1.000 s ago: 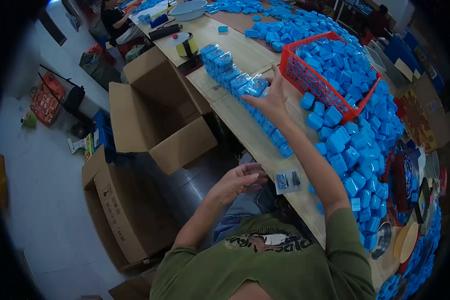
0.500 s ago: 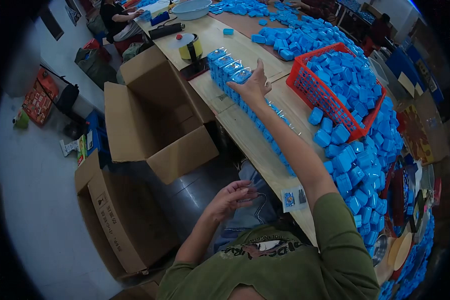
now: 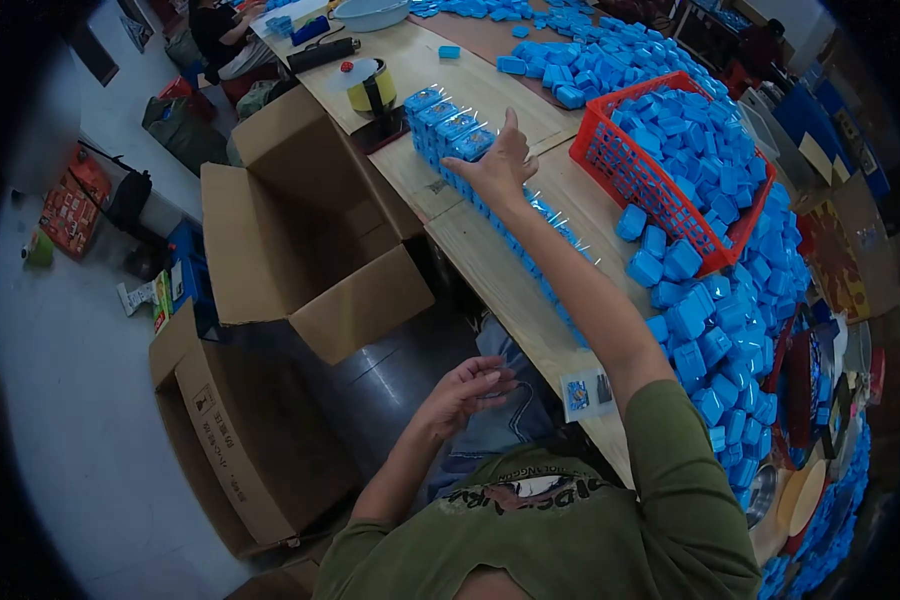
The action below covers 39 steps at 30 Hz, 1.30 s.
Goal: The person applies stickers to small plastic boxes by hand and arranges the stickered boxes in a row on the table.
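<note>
My right hand (image 3: pixel 500 165) is stretched out over the table, its thumb and fingers spread around the corner of a row of stacked small blue boxes (image 3: pixel 448 125). Clear wrapping glints on the box tops. The thumb lies beside the nearest top box (image 3: pixel 472 144); whether it touches is hard to see. Over my lap, my left hand (image 3: pixel 470 390) hovers with loosely bent fingers and nothing visible in them. A small clear packet (image 3: pixel 587 396) with a printed card and dark pieces lies at the table's near edge.
A red plastic basket (image 3: pixel 653 190) full of blue cases stands to the right, amid a large pile of loose cases (image 3: pixel 710 340). An open cardboard box (image 3: pixel 245 240) is left of the table. A yellow pot (image 3: pixel 372 88) sits farther back. Another person (image 3: pixel 220 40) sits at the far left.
The view has shifted slightly. My right hand's fingers look a little more spread beside the stacked boxes. My left hand stays almost the same.
</note>
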Tool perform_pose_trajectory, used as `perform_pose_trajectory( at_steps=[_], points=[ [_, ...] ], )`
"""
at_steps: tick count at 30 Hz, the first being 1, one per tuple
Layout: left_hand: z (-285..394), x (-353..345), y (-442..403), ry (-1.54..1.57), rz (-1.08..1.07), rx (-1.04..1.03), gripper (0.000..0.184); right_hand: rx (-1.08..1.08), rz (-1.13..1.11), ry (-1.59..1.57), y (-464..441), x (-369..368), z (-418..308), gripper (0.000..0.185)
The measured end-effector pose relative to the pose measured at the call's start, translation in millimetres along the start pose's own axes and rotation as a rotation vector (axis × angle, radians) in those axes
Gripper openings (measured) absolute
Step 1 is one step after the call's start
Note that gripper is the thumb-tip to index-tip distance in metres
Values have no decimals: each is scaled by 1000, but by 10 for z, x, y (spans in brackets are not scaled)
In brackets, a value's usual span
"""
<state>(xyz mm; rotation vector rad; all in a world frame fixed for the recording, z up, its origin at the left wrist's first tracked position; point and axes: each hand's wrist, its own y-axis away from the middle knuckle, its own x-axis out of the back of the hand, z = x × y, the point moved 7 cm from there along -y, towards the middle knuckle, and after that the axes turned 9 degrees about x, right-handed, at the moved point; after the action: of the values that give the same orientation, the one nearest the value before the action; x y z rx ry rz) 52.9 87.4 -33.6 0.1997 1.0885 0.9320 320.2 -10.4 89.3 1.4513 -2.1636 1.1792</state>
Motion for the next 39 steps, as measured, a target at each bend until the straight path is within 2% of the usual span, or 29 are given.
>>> perform_pose_trajectory(
  at_steps=[2, 4, 5, 7, 8, 9, 10, 11, 12, 14, 18, 21, 24, 26, 27, 29, 32, 34, 39],
  points=[
    [-44, -13, -40, -12, 23, 4, 45, 20, 5, 28, 20, 72, 4, 112],
    [53, -25, -45, -311, 192, -243, 39, 303, 237, 10, 102, 423, -186, 101],
    [-23, -71, -86, -304, 185, -204, 39, 272, 222, 29, 160, 539, -138, 101],
    [135, -289, -63, -789, 389, -417, 30, 479, 260, 58, 266, 866, -262, 82],
    [236, -543, 3, -969, 437, -589, 30, 460, 253, 76, 335, 1031, -250, 82],
    [185, -620, -100, -969, 420, -577, 30, 491, 239, 63, 441, 1210, -288, 73],
    [183, -787, -131, -1141, 423, -752, 31, 524, 228, 46, 550, 1360, -310, 65],
    [153, -948, -137, -1312, 423, -932, 33, 515, 230, 55, 643, 1491, -275, 65],
    [123, -1004, -212, -1315, 411, -931, 33, 520, 217, 68, 726, 1615, -243, 64],
    [61, -1172, -291, -1455, 439, -1054, 35, 522, 212, 89, 903, 1871, -191, 62],
    [-45, -1194, -416, -1544, 488, -1024, 34, 461, 179, 77, 1224, 2273, -48, 59],
    [-90, -1102, -486, -1587, 540, -899, 32, 424, 171, 67, 1443, 2504, 34, 58],
    [-78, -1036, -508, -1487, 574, -811, 26, 377, 142, 51, 1630, 2683, 84, 57],
    [-71, -1137, -460, -1601, 583, -885, 18, 351, 124, 36, 1754, 2780, 109, 55],
    [-76, -1141, -458, -1607, 585, -886, 18, 357, 98, 74, 1822, 2807, 108, 51],
    [-72, -1189, -397, -1632, 609, -1041, 13, 362, 79, 107, 1928, 2847, 147, 48],
    [-68, -1204, -334, -1581, 580, -1159, 12, 352, 50, 131, 2084, 2823, 262, 39],
    [-65, -1222, -299, -1602, 564, -1164, 13, 352, 12, 135, 2145, 2793, 299, 31],
    [-101, -1297, -220, -1665, 534, -1245, 16, 390, -102, 208, 2276, 2653, 390, 31]
  ],
)
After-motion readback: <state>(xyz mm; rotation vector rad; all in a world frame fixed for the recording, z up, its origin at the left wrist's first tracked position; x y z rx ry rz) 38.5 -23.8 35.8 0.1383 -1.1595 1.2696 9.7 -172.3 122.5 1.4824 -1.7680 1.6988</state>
